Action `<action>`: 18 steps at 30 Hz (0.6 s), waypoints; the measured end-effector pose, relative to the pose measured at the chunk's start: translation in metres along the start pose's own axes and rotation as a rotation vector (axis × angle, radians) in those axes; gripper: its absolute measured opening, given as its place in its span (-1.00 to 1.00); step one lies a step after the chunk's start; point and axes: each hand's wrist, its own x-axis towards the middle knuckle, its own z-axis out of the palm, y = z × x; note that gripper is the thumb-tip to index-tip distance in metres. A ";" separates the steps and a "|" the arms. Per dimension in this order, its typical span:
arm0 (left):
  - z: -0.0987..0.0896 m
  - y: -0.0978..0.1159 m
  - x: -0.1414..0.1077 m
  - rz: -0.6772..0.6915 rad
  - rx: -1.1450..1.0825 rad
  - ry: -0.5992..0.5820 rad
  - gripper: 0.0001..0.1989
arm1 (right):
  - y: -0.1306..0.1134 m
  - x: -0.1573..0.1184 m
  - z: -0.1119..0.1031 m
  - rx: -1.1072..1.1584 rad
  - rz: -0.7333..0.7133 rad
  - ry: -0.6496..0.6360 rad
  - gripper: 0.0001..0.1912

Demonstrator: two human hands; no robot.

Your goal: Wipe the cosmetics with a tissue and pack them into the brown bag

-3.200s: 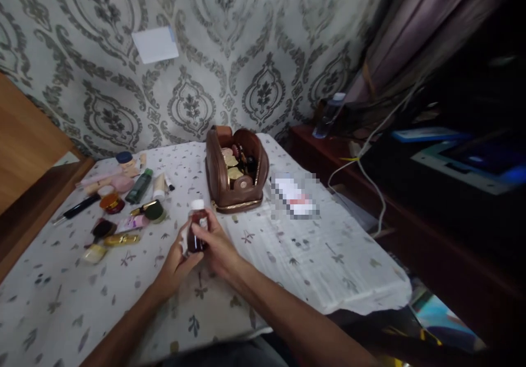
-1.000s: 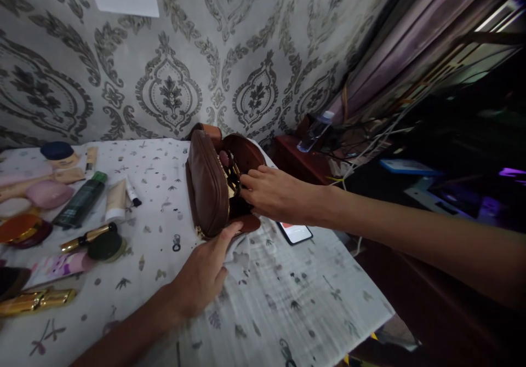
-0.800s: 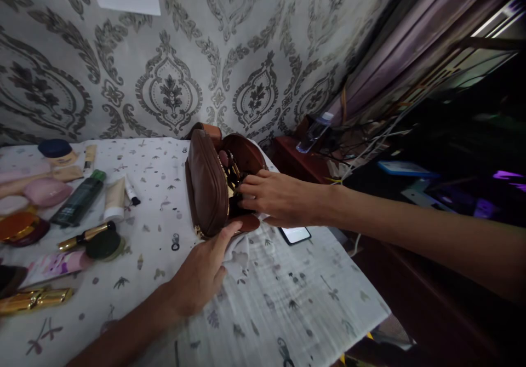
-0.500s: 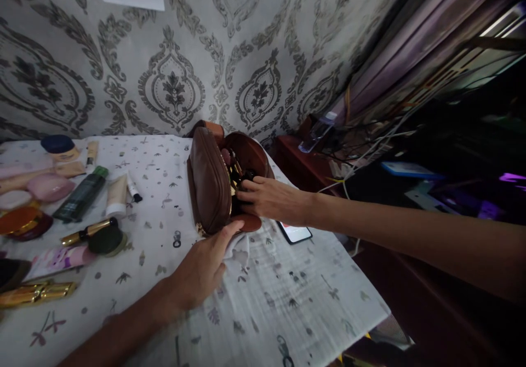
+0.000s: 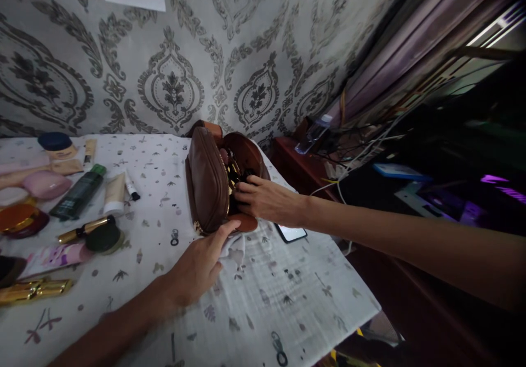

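Observation:
A brown leather makeup bag (image 5: pixel 207 186) stands on the cloth-covered table with its zipped mouth parted, the lid leaning to the right. Gold and dark items (image 5: pixel 233 172) show inside it. My right hand (image 5: pixel 257 198) reaches into the mouth from the right, fingers bent; their tips, and whatever they touch, are hidden among the contents. At the bag's near end is my left hand (image 5: pixel 201 265), one digit stretched along the bottom edge by a round brown flap (image 5: pixel 246 223), the others curled beneath. It steadies the bag there.
Left on the table lie a green tube (image 5: pixel 80 191), a cream tube (image 5: pixel 114 191), a dark round jar (image 5: pixel 104 237), a gold tube (image 5: pixel 36 290) and several other cosmetics. A phone (image 5: pixel 291 232) rests near the right edge. Beyond it are a plastic bottle (image 5: pixel 314 134) and cables.
The view has shifted slightly, so things sit a little further left. My right hand stays in the bag with its fingers moved slightly; my left hand keeps its place at the near end.

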 end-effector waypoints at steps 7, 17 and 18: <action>0.001 0.001 0.000 0.014 -0.005 0.005 -0.13 | -0.001 0.002 -0.001 0.043 -0.004 -0.014 -0.95; 0.002 -0.005 0.000 0.028 -0.001 0.024 -0.11 | -0.007 -0.004 -0.002 0.041 0.029 0.001 -0.86; 0.001 -0.005 0.000 0.032 0.002 0.022 -0.12 | -0.007 -0.004 -0.003 0.042 0.031 0.002 -0.84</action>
